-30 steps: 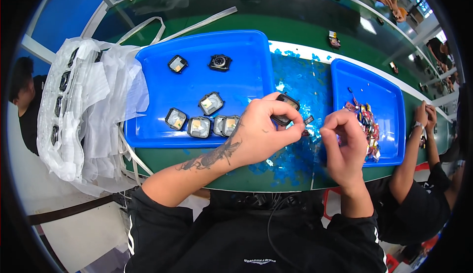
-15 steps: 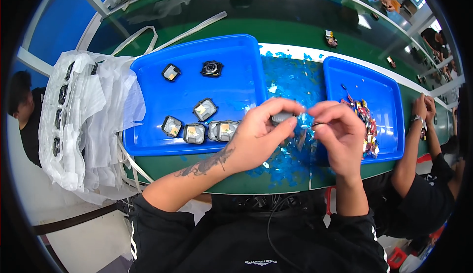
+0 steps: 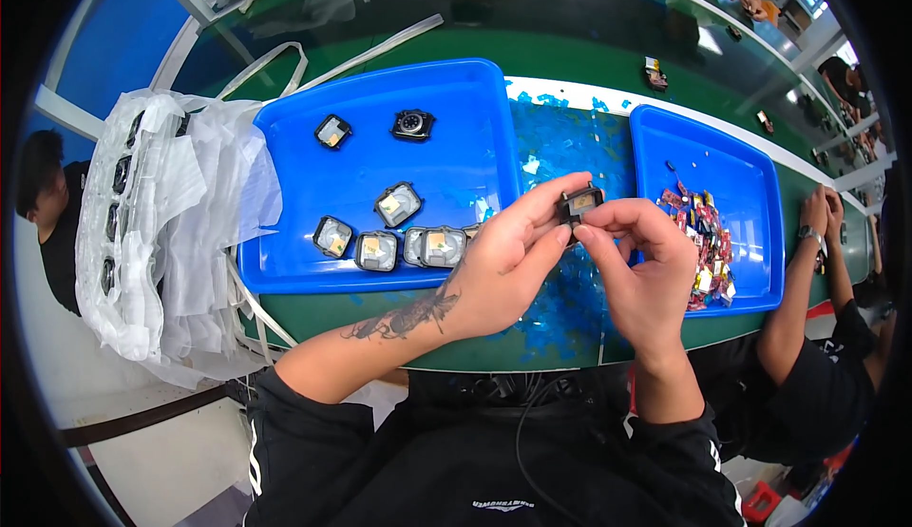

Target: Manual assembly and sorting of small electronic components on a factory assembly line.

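Observation:
Between my two hands is a black smartwatch case, its inner side facing up with a tan patch in it. My left hand grips the case between thumb and fingers. My right hand is closed at the near right edge of the case, thumb and forefinger touching it; whether a small part is pinched there I cannot make out. To the left, a large blue tray holds several similar watch cases, most showing grey insides, and one showing a round dark face.
A second blue tray at the right holds a heap of small red and white parts. Blue film scraps litter the green table between the trays. White foam sheets stack at the left. A co-worker's hands are at far right.
The watch case has turned to show its inside between my hands. My right hand has closed in on it. The view has shifted slightly.

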The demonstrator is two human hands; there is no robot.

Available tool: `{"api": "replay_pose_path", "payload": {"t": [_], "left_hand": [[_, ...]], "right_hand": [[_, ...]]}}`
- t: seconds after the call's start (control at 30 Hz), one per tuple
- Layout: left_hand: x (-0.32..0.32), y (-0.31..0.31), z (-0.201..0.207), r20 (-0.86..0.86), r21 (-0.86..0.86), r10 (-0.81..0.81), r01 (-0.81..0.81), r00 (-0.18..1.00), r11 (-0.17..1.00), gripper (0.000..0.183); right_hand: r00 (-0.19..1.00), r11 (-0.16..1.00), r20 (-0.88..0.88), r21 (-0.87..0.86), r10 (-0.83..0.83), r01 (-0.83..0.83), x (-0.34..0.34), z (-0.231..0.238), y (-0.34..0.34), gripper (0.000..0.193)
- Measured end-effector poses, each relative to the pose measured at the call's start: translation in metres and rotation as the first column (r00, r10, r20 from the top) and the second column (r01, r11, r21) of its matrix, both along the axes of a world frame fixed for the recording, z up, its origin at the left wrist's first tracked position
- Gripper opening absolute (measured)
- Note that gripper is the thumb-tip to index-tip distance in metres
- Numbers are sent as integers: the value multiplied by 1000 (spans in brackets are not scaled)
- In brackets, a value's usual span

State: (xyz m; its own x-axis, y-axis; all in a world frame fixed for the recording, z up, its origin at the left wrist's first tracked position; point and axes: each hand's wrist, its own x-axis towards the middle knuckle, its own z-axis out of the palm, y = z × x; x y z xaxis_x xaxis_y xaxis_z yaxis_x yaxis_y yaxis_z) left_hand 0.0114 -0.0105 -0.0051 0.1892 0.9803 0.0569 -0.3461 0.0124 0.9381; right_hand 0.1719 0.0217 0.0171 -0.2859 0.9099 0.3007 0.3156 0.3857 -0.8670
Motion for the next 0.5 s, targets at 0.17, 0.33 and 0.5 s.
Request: {"api": "replay_pose_path", "payload": {"t": [0.17,0.33,0.5], "left_hand": [[-1,-1,1,-5,28,-56,56,998,998,47],[0,-1,-2,-40,58,-55,57,998,997,47],[-2,-2,-5,-96,94,-50,59,994,994,47]], "right_hand": [[1000,1000,22,6,-7,7,-2,6,0,9],[1000,999,-6,47,-27,27,-4,3,2,9],[999,996,35,85,-17,14,-4,3,4,10]]}}
